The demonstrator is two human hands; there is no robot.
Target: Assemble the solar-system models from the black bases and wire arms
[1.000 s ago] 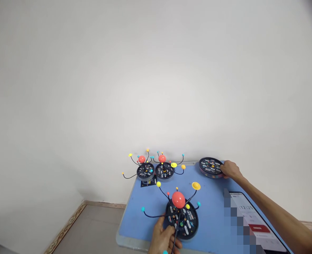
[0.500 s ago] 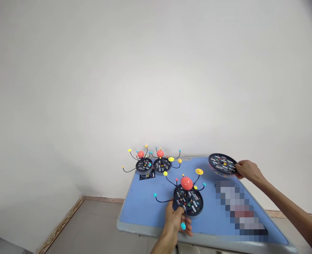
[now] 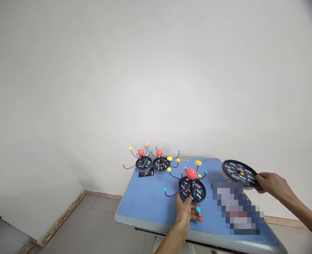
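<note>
A solar system model (image 3: pixel 191 187) with a red ball on top and coloured planets on curved black arms sits over the front middle of the blue table. My left hand (image 3: pixel 184 211) grips the near rim of its round black base, thumb on top, some fingers stretched out beneath. In my right hand (image 3: pixel 271 182), a round black-topped case (image 3: pixel 239 173) is held by its right edge, raised above the table's right side. Printed labels cover its top, and its lower part looks clear. No arms or balls stand on it.
Two more assembled models, one on the left (image 3: pixel 143 163) and one beside it (image 3: pixel 161 164), stand at the back left of the table (image 3: pixel 145 208). A dark printed card (image 3: pixel 147 173) lies under the left one. A pixelated flat item (image 3: pixel 237 208) lies at right. Behind is a white wall (image 3: pixel 156 88).
The case in my right hand has moved to the right and slightly nearer. The model in my left hand has shifted a little right and away from the table's front edge.
</note>
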